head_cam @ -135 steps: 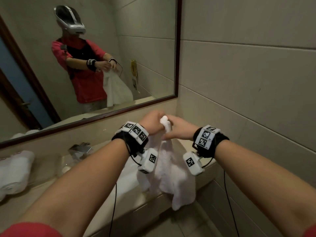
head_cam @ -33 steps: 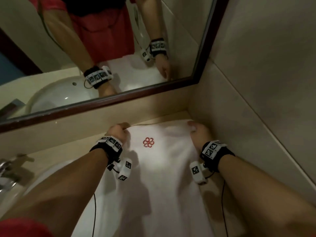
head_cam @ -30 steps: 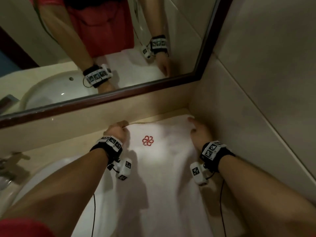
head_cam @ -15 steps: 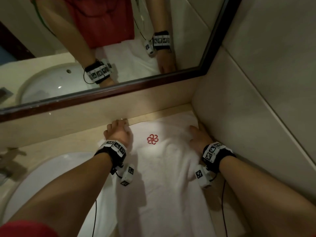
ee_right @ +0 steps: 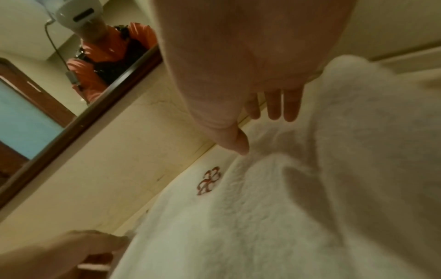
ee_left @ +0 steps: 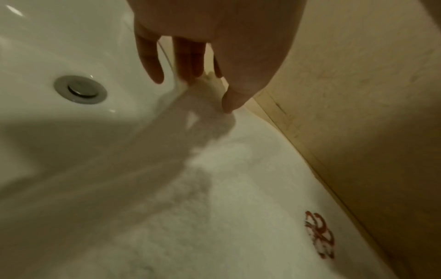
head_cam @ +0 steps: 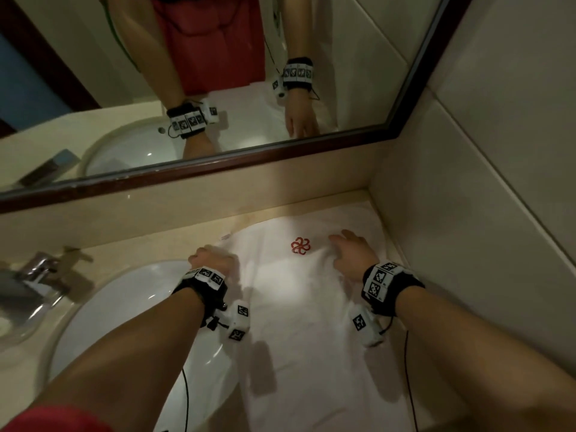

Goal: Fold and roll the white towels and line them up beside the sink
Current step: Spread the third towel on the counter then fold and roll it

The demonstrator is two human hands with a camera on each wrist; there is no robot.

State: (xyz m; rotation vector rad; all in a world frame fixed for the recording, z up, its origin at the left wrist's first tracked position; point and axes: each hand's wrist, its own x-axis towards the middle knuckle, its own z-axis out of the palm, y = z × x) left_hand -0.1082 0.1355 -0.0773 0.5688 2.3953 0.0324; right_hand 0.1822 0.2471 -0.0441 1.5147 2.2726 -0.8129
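Observation:
A white towel (head_cam: 299, 307) with a red flower logo (head_cam: 300, 245) lies spread flat on the counter to the right of the sink (head_cam: 103, 313), its left edge hanging over the basin. My left hand (head_cam: 215, 255) is at the towel's far left corner. In the left wrist view the left hand (ee_left: 210, 88) pinches that corner between thumb and fingers. My right hand (head_cam: 341, 241) lies just right of the logo with its fingers straight and spread on the cloth (ee_right: 310, 188). The right wrist view shows the right hand (ee_right: 262, 132) flat over a raised fold.
A tiled wall (head_cam: 467, 229) bounds the towel on the right, and a backsplash (head_cam: 187, 207) under the mirror (head_cam: 233, 73) bounds it at the back. A chrome faucet (head_cam: 34, 275) stands left of the basin, whose drain (ee_left: 80, 92) is open to view.
The towel, held up in both hands earlier, now lies spread on the counter. My right hand has left the far right corner and rests flat near the logo; the left still holds its corner.

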